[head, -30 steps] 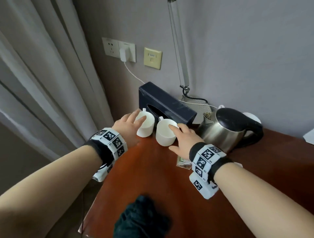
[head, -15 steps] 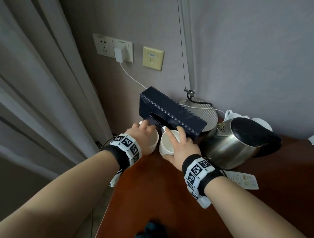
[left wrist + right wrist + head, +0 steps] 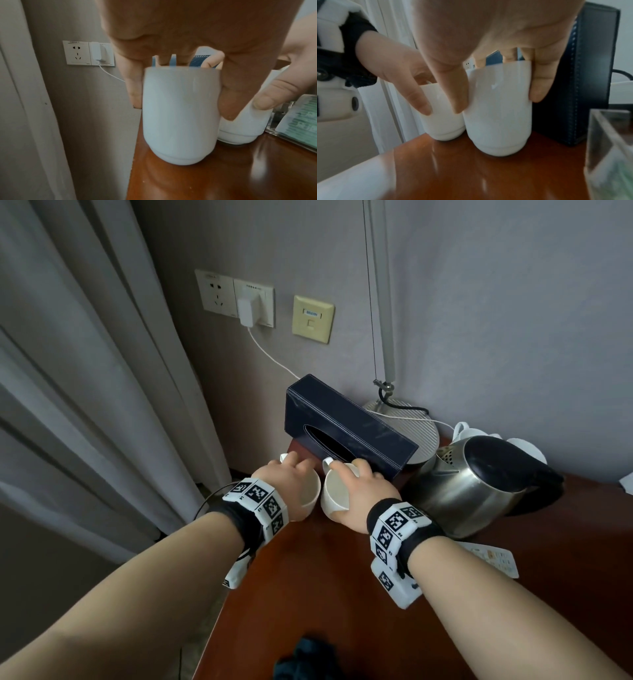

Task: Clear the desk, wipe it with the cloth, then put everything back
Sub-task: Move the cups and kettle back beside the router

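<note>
My left hand point(image 3: 287, 477) grips the left cup point(image 3: 180, 115) from above and my right hand point(image 3: 363, 491) grips the right cup point(image 3: 498, 112), both upright, side by side at the desk point(image 3: 325, 594) corner before the tissue box point(image 3: 349, 426).

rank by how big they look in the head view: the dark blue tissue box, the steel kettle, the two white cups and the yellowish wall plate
1. Stainless steel kettle with black lid
2. Dark blue rectangular tissue box, close behind the kettle
3. Two white ceramic cups, alike, partly hidden under the hands
4. Yellowish square wall plate, though it is farther away
</note>
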